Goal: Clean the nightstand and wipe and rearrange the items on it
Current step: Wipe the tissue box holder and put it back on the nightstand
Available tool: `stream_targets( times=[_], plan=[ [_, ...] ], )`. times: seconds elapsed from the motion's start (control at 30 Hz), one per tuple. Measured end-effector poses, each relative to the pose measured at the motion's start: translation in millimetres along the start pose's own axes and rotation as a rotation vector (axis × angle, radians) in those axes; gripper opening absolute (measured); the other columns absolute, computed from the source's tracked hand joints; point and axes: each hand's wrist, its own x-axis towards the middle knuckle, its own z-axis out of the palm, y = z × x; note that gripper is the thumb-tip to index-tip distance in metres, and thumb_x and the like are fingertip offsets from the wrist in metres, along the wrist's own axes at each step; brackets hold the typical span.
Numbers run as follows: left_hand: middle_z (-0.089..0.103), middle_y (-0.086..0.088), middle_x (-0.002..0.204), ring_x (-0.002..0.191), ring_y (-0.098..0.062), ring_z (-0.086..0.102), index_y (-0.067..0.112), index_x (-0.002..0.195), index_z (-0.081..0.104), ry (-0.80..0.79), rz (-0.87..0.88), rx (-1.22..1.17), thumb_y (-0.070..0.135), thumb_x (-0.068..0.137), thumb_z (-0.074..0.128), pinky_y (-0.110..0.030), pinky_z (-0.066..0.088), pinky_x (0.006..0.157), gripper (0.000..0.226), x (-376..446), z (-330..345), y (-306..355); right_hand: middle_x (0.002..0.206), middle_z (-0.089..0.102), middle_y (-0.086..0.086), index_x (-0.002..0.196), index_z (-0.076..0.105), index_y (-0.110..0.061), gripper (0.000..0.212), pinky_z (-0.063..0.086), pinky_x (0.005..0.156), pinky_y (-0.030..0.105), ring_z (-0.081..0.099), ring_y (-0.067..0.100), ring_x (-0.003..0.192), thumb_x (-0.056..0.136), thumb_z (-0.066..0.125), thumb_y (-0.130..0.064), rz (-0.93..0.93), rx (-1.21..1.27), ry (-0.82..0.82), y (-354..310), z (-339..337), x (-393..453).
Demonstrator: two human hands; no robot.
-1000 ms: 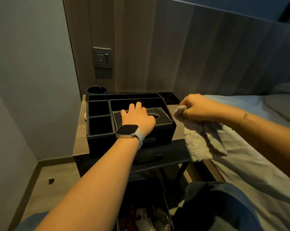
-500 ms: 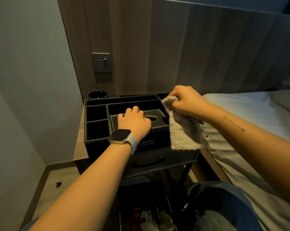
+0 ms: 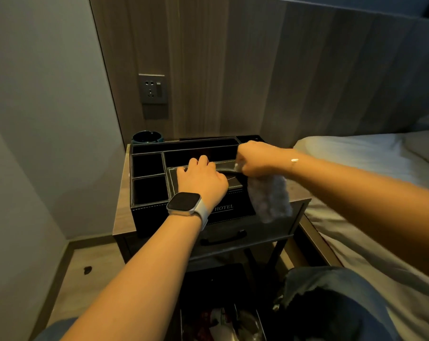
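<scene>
Right hand (image 3: 254,157), gripping the cloth (image 3: 270,198), moves onto the organizer (image 3: 149,190); left hand (image 3: 201,179) presses flat; best keep bracing while wiping.

We see a dim room with a grey wall (image 3: 36,119) at the left of the frame, a wood-grain panel (image 3: 233,70) across the centre carrying a socket plate (image 3: 152,89), pale flooring (image 3: 85,279) at lower left, and a white-sheeted bed (image 3: 368,168) at right.

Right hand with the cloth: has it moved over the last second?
Yes. The right hand carried the cloth leftward, from past the black organizer's right edge to above its right rear corner.
</scene>
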Motion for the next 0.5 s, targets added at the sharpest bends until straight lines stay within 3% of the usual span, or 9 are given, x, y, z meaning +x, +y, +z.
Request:
stream_targets(
  times=[0.1, 0.27, 0.4, 0.5],
  plan=[
    [0.048, 0.0, 0.126, 0.117, -0.021, 0.041, 0.015, 0.121, 0.056, 0.006, 0.007, -0.011, 0.029, 0.095, 0.03, -0.039, 0.031, 0.094, 0.039, -1, 1, -1, 0.066, 0.058, 0.002, 0.077, 0.065, -0.011, 0.014, 0.042, 0.056, 0.028, 0.053, 0.019, 0.064, 0.084, 0.053, -0.015, 0.023, 0.005, -0.149, 22, -28, -28],
    [0.046, 0.0, 0.131, 0.121, -0.022, 0.039, 0.016, 0.127, 0.053, -0.015, 0.003, -0.012, 0.03, 0.096, 0.029, -0.041, 0.031, 0.1, 0.042, -2, -2, -2, 0.081, 0.063, 0.017, 0.084, 0.068, -0.006, 0.02, 0.038, 0.061, 0.028, 0.059, 0.035, 0.078, 0.085, 0.054, -0.021, 0.026, -0.012, 0.153, 10, -26, 6],
    [0.045, 0.0, 0.132, 0.122, -0.022, 0.039, 0.016, 0.127, 0.053, -0.031, -0.006, -0.014, 0.03, 0.096, 0.029, -0.042, 0.031, 0.101, 0.042, -1, -2, -2, 0.087, 0.059, 0.013, 0.073, 0.055, -0.008, 0.016, 0.041, 0.062, 0.033, 0.061, 0.035, 0.087, 0.087, 0.056, -0.016, -0.005, -0.221, 0.132, -12, 10, 30],
    [0.044, -0.001, 0.132, 0.121, -0.023, 0.038, 0.015, 0.126, 0.052, -0.026, -0.021, -0.006, 0.029, 0.094, 0.03, -0.043, 0.031, 0.101, 0.041, -1, -2, 2, 0.089, 0.052, 0.005, 0.09, 0.065, -0.007, 0.013, 0.051, 0.072, 0.041, 0.06, 0.028, 0.087, 0.086, 0.056, -0.014, -0.103, -0.177, 0.107, 0, 19, 7]
  ],
)
